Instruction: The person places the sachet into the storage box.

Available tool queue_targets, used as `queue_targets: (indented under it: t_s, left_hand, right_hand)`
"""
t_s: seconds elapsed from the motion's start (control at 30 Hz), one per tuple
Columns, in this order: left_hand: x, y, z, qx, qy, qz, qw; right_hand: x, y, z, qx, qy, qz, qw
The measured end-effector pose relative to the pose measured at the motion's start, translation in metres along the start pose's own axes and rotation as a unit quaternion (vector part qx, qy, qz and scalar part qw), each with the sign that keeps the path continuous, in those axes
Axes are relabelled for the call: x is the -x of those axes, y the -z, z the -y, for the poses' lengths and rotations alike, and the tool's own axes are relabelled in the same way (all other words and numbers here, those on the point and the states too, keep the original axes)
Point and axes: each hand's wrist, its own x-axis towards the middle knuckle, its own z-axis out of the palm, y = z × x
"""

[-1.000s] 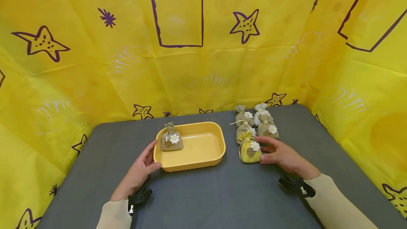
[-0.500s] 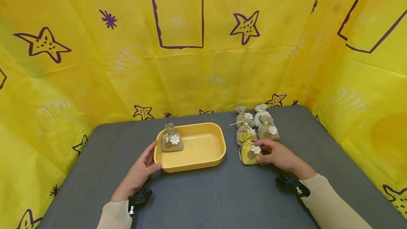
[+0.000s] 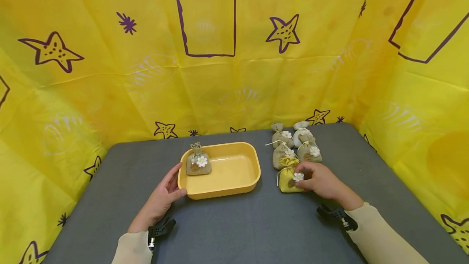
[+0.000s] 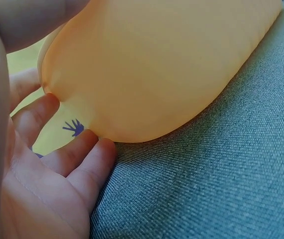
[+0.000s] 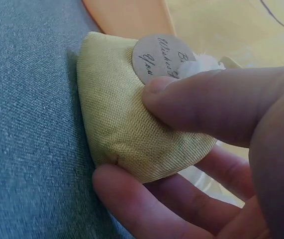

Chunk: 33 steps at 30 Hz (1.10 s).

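Observation:
My right hand pinches a small yellow drawstring pouch, its thumb on the front and fingers behind and under it. The right wrist view shows the pouch's round printed tag, with a white flower partly hidden by the thumb. My left hand holds the left end of a yellow tray; in the left wrist view its fingertips touch the tray's wall. A brown pouch with a white flower lies inside the tray, at its left end.
Behind the yellow pouch, several tied pouches stand close together: brown ones and a whitish one. They rest on a grey cloth-covered table. A yellow printed curtain encloses the back and sides.
My right hand has moved slightly left and closed its thumb over the front of the yellow pouch, which has turned and shifted a little. My left hand stays at the tray.

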Motion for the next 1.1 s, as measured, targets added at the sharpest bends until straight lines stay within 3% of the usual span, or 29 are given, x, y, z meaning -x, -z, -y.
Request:
queue_targets:
  t_s: [0.17, 0.57, 0.73, 0.9, 1.1]
  left_hand:
    - [0.0, -0.001, 0.0, 0.003, -0.001, 0.0, 1.0]
    - [0.0, 0.001, 0.002, -0.003, 0.003, -0.003, 1.0]
    - [0.0, 0.001, 0.003, -0.008, 0.001, -0.002, 1.0]
    - [0.0, 0.001, 0.003, -0.008, -0.003, -0.001, 1.0]
    - [0.0, 0.0, 0.002, -0.008, -0.001, -0.002, 1.0]
  right_hand:
    - [0.005, 0.007, -0.002, 0.013, -0.001, -0.021, 0.9997]
    - [0.022, 0.035, 0.004, -0.036, -0.036, -0.069, 0.9964]
    - [0.023, 0.036, 0.011, -0.107, -0.027, -0.06, 0.9921]
    - [0.019, 0.031, 0.03, -0.171, -0.018, -0.033, 0.9846]
    - [0.0, 0.016, 0.068, -0.175, -0.018, -0.013, 0.9844]
